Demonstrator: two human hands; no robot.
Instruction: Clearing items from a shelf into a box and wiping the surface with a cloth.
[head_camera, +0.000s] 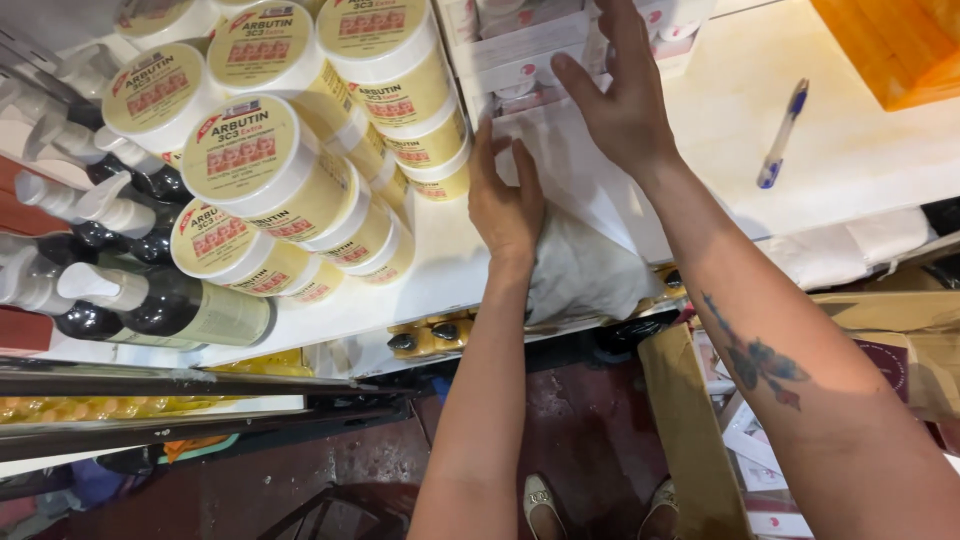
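My left hand (505, 205) lies flat on a white plastic bag (585, 265) that hangs over the front edge of a white shelf (440, 275). My right hand (620, 95) is spread with fingers apart over a white flat package (570, 160) and touches small white boxes (520, 60) behind it. Neither hand grips anything that I can see.
Stacks of round cream jars with yellow lids (265, 165) fill the shelf's left part. Dark pump bottles (160, 305) lie at far left. A blue pen (782, 135) lies on the white counter, an orange box (895, 45) at top right. Cardboard boxes (900, 340) stand below right.
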